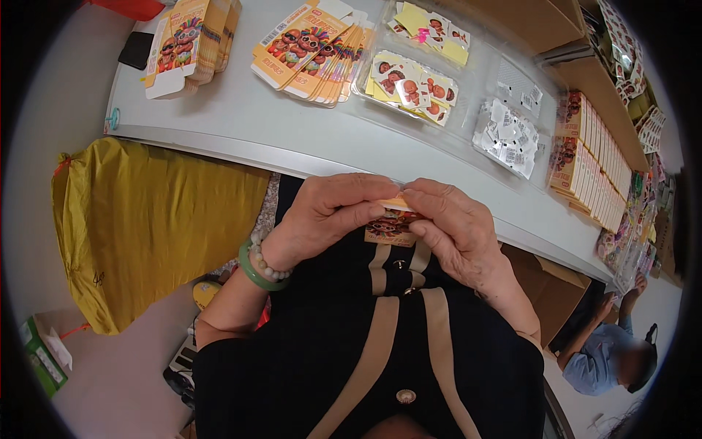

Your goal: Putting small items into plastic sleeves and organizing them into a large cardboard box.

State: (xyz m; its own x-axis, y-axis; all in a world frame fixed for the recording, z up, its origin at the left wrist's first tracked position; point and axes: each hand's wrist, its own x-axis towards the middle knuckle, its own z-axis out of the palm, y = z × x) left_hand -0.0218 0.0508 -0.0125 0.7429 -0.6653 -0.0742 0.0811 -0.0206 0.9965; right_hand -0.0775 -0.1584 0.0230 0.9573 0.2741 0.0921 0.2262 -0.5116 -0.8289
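Both hands grip one small printed carton [391, 233], held just off the table's near edge in front of my dark top. It is orange and yellow with cartoon figures, and its upper end sits between my fingertips. My left hand [333, 208] closes on that end from the left, thumb and fingers pinched together. From the other side my right hand [457, 223] pinches it, thumb low on the printed face and fingers over the top. The fingers hide much of the carton's upper end, so its flap is hard to make out.
On the white table [241, 132] lie stacks of flat cartons [314, 51]. Clear plastic trays hold cartoon cards [413, 88] and white labels [508, 139]. Filled cartons stand in rows [592, 154] at right. A yellow sack [153, 227] hangs at left; another person [603, 358] works at lower right.
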